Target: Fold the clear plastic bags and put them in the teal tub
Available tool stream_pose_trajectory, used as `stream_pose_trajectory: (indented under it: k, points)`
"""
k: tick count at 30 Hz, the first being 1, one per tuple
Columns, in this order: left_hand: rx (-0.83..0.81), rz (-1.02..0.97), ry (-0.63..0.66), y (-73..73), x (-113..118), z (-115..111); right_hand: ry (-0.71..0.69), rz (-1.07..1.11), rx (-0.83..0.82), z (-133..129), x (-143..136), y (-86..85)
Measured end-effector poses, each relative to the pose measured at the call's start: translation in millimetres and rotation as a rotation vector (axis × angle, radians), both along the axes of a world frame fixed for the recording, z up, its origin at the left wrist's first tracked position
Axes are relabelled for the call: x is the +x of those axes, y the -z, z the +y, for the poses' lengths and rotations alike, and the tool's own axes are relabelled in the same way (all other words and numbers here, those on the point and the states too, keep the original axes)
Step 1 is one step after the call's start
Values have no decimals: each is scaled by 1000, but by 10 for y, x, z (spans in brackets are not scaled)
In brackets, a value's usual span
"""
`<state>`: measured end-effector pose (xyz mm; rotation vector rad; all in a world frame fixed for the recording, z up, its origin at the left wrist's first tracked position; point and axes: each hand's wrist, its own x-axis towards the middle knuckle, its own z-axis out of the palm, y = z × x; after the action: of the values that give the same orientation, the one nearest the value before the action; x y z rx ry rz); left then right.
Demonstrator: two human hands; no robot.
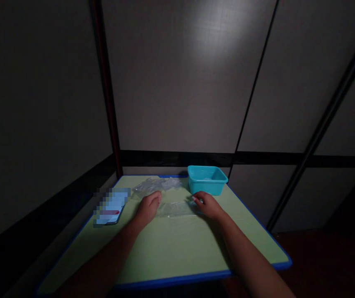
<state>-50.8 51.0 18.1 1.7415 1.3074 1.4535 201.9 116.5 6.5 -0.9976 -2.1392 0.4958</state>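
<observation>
Film (177, 210) lies clear and thin on a pale green counter (171, 248)

At far left stands a dark, smooth wall panel (40, 103), bordered by a narrow reddish upright strip (105, 78). On the left side of the counter rests a flat device (112, 207), a slim slab with a dark edge; coarse blocks blur its light blue face, crossed by a reddish band. Further back spreads a heap of crumpled plastic (157, 186), see-through, creased into sharp folds and catching greyish highlights.

Just in front of this heap is the left hand (148, 206). Its grip is curled, fingers folded in and thumb along the top, near the left end of the film; whether anything is pinched inside cannot be made out.

The film sits mid-counter, between the two hands. It forms a long, low strip running crosswise, glossy and transparent, with faint wrinkles, small bright glints and the green showing through.

The right hand (207, 203) is at its other end, over the film's right portion. Its grip is bent, with thumb and forefinger close together; whether they have hold of the film is unclear.

Behind that hand stands a turquoise tub (206, 187), smooth-walled and rectangular with rounded corners and a rolled rim; something pale inside is too dim to identify. Blue edging (177, 280) borders the counter. Greyish panels (267, 194) with dark bands continue at right.
</observation>
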Motion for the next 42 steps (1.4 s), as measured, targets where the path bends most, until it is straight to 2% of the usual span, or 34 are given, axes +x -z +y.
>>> stream_pose_trajectory:
  k: [2,4,7,10,15,18,23,31,34,37,40,42]
  points:
    - [-101,-236,51,-39,-43,25,-19,169,-105,4,31,-52]
    - [-184,-532,124,-97,-130,43,-70,440,-276,4,105,-143]
    - [-312,-947,368,-182,-312,59,-210,914,-478,-7,280,-307]
    - [-377,-1133,511,-217,-444,67,-289,1160,-536,-24,437,-415]
    - [-517,-1150,768,-213,-400,45,-386,1091,-697,-74,449,-449]
    - [-501,-1194,843,-244,-352,8,-441,1082,-696,-99,407,-451]
    - [-430,-1183,843,-287,-367,-28,-445,1124,-722,-74,415,-412]
    - [-480,-1128,917,-236,-363,2,-538,1087,-788,-74,345,-360]
    - [-452,-1129,919,-231,-383,13,-515,1074,-773,-79,347,-364]
    - [-438,-1099,907,-167,-434,71,-454,1076,-748,-70,324,-349]
    - [-491,-1040,887,-74,-493,149,-424,940,-846,-75,248,-317]
    - [-502,-1032,866,-64,-517,163,-433,853,-898,-90,210,-307]
